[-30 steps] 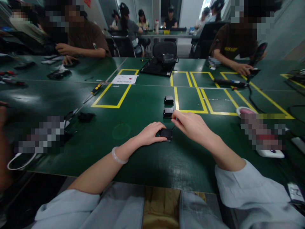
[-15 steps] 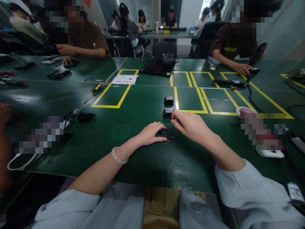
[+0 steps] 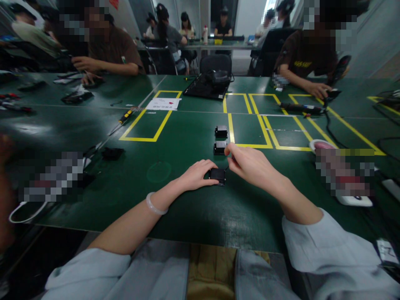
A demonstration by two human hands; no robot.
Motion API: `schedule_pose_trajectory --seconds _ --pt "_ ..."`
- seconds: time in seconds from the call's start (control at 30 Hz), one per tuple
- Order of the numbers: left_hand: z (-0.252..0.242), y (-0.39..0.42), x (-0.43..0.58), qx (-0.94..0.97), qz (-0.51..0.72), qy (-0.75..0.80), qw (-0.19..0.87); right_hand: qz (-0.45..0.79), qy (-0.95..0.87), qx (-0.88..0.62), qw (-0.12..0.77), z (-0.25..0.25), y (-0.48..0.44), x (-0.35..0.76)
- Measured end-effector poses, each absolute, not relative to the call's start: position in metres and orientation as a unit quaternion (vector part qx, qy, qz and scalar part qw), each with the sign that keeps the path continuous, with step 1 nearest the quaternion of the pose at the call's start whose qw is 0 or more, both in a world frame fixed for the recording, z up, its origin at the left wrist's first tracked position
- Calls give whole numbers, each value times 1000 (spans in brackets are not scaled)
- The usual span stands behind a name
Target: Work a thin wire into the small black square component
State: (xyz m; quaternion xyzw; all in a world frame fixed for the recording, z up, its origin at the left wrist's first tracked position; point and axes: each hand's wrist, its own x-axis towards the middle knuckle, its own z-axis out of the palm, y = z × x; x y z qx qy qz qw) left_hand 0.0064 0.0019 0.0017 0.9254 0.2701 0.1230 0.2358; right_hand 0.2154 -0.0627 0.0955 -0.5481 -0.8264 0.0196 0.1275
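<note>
A small black box-like part [image 3: 218, 176] lies on the green table [image 3: 187, 216] in front of me. My left hand [image 3: 197, 174] grips it from the left, thumb on the near side and fingers on the far side. At its right, my right hand [image 3: 246, 163] is pinched round a thin dark tool [image 3: 227, 168], whose end meets the part's right edge; most of the tool is hidden by my fingers. Beyond my hands stand two similar black parts with grey tops, a nearer one [image 3: 220, 147] and a farther one [image 3: 221, 131].
Yellow tape outlines mark the table. A screwdriver [image 3: 126, 117] and a small black object [image 3: 112, 153] lie to the left. Toward the back sits a flat black case [image 3: 206, 87]. A white-edged object [image 3: 356, 201] is at right. Other people sit across the table.
The fingers of my right hand have shifted and curled slightly at the tool. My left hand and the black part have stayed in place.
</note>
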Motion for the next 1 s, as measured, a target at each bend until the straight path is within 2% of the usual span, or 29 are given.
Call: schedule_pose_trajectory --seconds 1.0 --pt "3 1 7 928 120 269 226 9 -824 -555 117 94 -60 217"
